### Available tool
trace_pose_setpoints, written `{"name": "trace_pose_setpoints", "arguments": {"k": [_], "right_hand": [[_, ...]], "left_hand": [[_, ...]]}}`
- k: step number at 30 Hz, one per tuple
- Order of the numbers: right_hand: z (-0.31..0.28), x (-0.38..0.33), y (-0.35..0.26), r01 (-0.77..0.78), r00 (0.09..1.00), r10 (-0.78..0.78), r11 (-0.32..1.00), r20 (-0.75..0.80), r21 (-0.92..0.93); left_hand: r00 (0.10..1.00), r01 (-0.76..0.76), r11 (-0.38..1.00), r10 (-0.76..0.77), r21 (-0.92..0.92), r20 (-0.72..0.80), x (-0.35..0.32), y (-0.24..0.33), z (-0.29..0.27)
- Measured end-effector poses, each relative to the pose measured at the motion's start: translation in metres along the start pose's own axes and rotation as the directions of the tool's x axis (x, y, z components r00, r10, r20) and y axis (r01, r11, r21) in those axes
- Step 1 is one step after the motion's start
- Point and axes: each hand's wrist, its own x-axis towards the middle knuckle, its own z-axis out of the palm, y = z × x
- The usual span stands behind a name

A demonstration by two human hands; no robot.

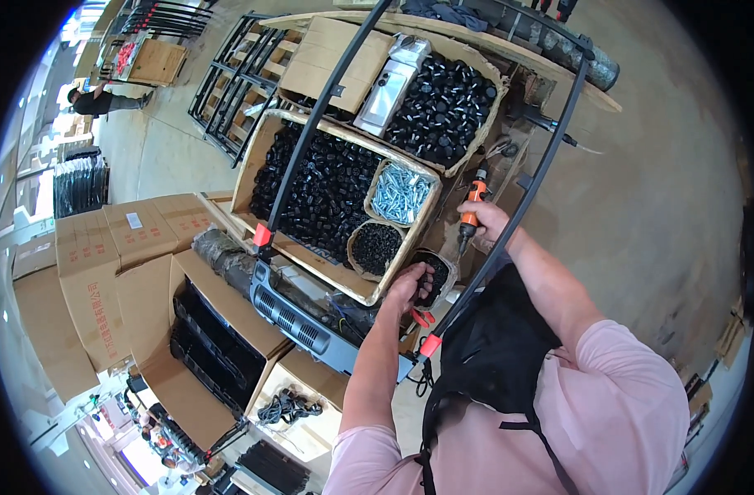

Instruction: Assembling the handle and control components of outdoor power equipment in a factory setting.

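My right hand (487, 221) is wrapped round an orange and black power screwdriver (475, 195), its bit pointing down toward me. My left hand (407, 285) reaches over the rim of a small round tub (452, 285) of small black pieces, probably screws. Its fingers are curled among them; what they pinch, if anything, is hidden. Around both arms stands a black metal frame (521, 206) with red corner pieces (263, 236) and a slotted grey panel (299, 322) along its lower side. Red-handled pliers (424, 317) lie just below my left hand.
Beyond my left hand, a wooden-edged bin (257, 157) holds black knobs, a tub of silver bolts (399, 194) and a tub of small black parts (375, 249). Another bin (502, 87) of black caps stands behind. Open cardboard boxes (158, 322) stand left; a person (105, 102) is far off.
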Motion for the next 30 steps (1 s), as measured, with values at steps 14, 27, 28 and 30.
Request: {"name": "trace_pose_setpoints", "arguments": {"k": [14, 27, 28, 30], "right_hand": [[-0.064, -0.189, 0.031, 0.127, 0.988, -0.141, 0.971, 0.057, 0.205], [0.047, -0.317, -0.124, 0.833, 0.507, -0.539, 0.508, 0.673, -0.220], [0.058, -0.309, -0.124, 0.802, 0.555, -0.512, 0.539, 0.656, -0.258], [0.065, -0.288, -0.116, 0.817, 0.532, -0.505, 0.516, 0.680, -0.257]], "left_hand": [[0.981, -0.172, 0.978, 0.181, -0.119, 0.070, -0.051, 0.015, 0.016], [0.837, -0.535, 0.749, 0.535, -0.392, -0.120, -0.126, 0.010, 0.036], [0.828, -0.548, 0.716, 0.538, -0.433, -0.160, -0.130, 0.009, 0.039], [0.811, -0.576, 0.642, 0.529, -0.507, -0.251, -0.135, 0.007, 0.046]]}}
